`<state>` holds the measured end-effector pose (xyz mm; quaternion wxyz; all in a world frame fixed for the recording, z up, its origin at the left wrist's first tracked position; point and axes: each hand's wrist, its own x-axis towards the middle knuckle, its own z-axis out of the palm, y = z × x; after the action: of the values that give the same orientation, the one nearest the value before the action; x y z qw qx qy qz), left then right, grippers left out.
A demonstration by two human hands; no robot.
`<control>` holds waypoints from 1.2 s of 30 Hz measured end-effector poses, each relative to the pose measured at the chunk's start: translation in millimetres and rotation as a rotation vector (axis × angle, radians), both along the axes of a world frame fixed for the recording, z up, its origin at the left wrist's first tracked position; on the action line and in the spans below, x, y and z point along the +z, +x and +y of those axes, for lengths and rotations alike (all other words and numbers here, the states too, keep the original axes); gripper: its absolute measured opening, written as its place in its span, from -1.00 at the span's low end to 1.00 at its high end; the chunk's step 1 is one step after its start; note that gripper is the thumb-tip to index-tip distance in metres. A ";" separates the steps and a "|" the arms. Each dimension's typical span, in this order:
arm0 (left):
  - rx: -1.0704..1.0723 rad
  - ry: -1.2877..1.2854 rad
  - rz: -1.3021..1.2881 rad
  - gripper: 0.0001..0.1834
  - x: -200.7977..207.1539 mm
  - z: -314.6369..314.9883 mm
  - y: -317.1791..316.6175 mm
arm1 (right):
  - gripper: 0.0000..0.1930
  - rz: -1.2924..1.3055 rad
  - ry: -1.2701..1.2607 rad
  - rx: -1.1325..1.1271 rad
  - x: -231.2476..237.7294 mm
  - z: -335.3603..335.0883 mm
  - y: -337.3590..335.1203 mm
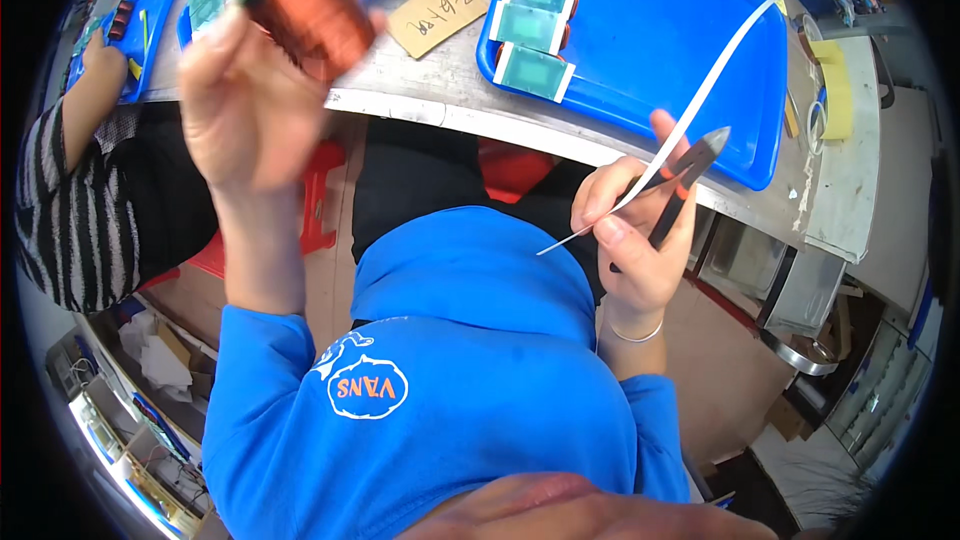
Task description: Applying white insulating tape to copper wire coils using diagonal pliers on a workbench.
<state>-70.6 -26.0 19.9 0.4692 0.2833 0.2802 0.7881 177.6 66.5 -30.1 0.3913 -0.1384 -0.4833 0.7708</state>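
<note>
My left hand (pixel 250 120) is raised over the table's near edge, fingers closed round a copper wire coil (pixel 318 25) with a green end piece; both are blurred. At the right, my right hand (pixel 645 255) pinches a long white strip (pixel 728 50) between thumb and forefinger. Its short end points toward my blue top, and its long end arcs to the upper right. A pair of cutting pliers (pixel 708 148) with dark and orange handles also rests in that hand, jaws upward.
A blue tray (pixel 650 105) on the table (pixel 430 95) holds three green-and-white wrapped coils (pixel 535 70). Left of it lies a cardboard piece (pixel 438 12) with handwriting. Another person's arm in a striped sleeve (pixel 75 190) reaches toward a blue tray (pixel 160 15) at far left.
</note>
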 end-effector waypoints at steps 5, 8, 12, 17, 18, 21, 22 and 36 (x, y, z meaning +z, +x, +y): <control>-0.160 -0.240 -0.177 -0.25 -19.4 11.9 65.6 | -0.23 0.054 -0.001 -0.054 6.2 4.0 -4.2; -0.166 -0.300 -0.069 -0.33 -41.0 10.0 81.9 | -0.24 0.013 -0.028 -0.105 10.8 3.1 -3.5; -0.208 -0.331 0.101 -0.31 -49.1 7.5 89.2 | -0.27 -0.083 -0.011 -0.152 7.8 3.7 -0.1; -0.174 -0.427 0.111 -0.25 -40.9 12.7 99.5 | -0.27 -0.080 -0.187 -0.089 9.3 3.2 -1.9; -0.204 -0.374 0.153 -0.22 -42.2 9.4 101.8 | -0.27 -0.080 -0.189 -0.088 10.4 2.3 -2.1; -0.279 -0.368 0.270 -0.16 -44.5 7.3 103.7 | -0.27 -0.080 -0.206 -0.049 12.0 0.0 -4.2; -0.341 -0.378 0.253 -0.16 -45.9 6.2 101.0 | -0.29 -0.081 -0.183 -0.059 12.2 -0.4 -4.9; -0.142 -0.124 0.639 -0.19 -59.4 10.7 87.9 | -0.34 -0.087 -0.288 -0.085 8.2 -0.5 -8.9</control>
<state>17.4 -15.3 -39.5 0.4278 0.5060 0.4400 0.6061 168.7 65.9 -21.9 0.3782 -0.2469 -0.3779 0.8082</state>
